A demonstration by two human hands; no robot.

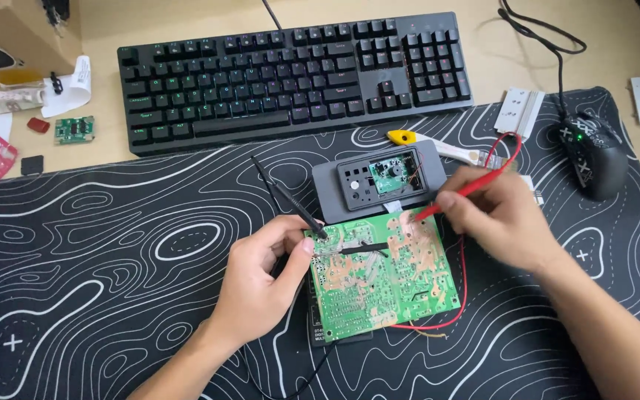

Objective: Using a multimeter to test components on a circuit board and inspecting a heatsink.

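1. Left hand (261,278): fingers curled shut around a thin black probe (290,198), held like a pen. Its shaft runs up and left away from the hand; the tip end sits at the top left corner of the board.
2. Right hand (494,218): fingers pinched together on a red probe (457,194). Its tip touches the upper right part of the board.
3. Green circuit board (383,274): flat rectangle lying solder side up, slightly rotated, centre of the mat between both hands. Matte green with tan copper patches and many shiny solder dots. A small black part lies across its upper middle.
4. A dark flat item sits under the board; only its lower left edge shows, can't tell more.
5. Red wire (462,285): thin, loops from the red probe down along the board's right edge and under its lower right corner.
6. Desk mat (98,267): black fabric with white wavy contour lines, covers most of the desk.
7. Grey housing (331,185): rounded plastic shell just beyond the board, open, small green board and wires inside.
8. Yellow-tipped utility knife (409,138) lies behind the housing.
9. Black mouse (594,152): glossy, far right on the mat, cable leading away.
10. Black keyboard (290,74): full size, faint coloured backlight, on the pale wooden desk beyond the mat.
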